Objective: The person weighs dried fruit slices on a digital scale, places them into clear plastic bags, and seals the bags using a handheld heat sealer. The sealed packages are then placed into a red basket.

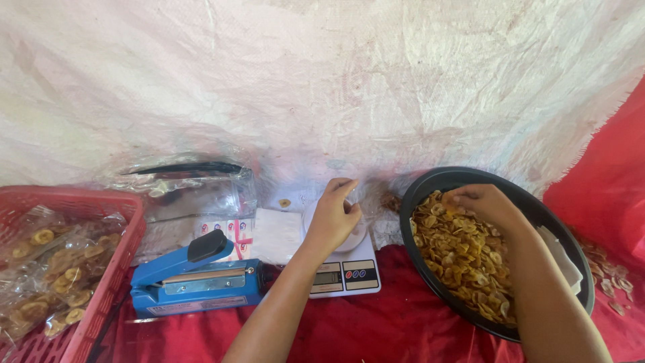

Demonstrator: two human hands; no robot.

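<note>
A small white kitchen scale [346, 269] sits on the red cloth [396, 323] at the middle of the scene, and everything else is easiest placed from it. The left hand [334, 218] rests on top of the scale, fingers curled together around what looks like a clear bag [355, 208] standing on the weighing plate; the plastic is hard to make out, so how firmly it is gripped cannot be told. Just to the right of the scale stands a wide black bowl [430, 185] tilted toward the person, heaped with yellow banana chips [467, 259]. The right hand [480, 202] is down in the far edge of that heap, fingers bunched on a pinch of chips. The bag lies to the left of the right hand, close by, with only the bowl's rim between them, so the right hand is the nearer one to the chips and the left the nearer to the bag. Left of the scale, touching distance away, lies a blue heat sealer [195, 279] with its long bar running left to right, and further left a red basket [111, 269] holds filled chip packets [50, 262]. Behind the scale hangs a pale woven sheet [322, 81] as a backdrop, with loose clear plastic bags [195, 185] piled at its foot.
</note>
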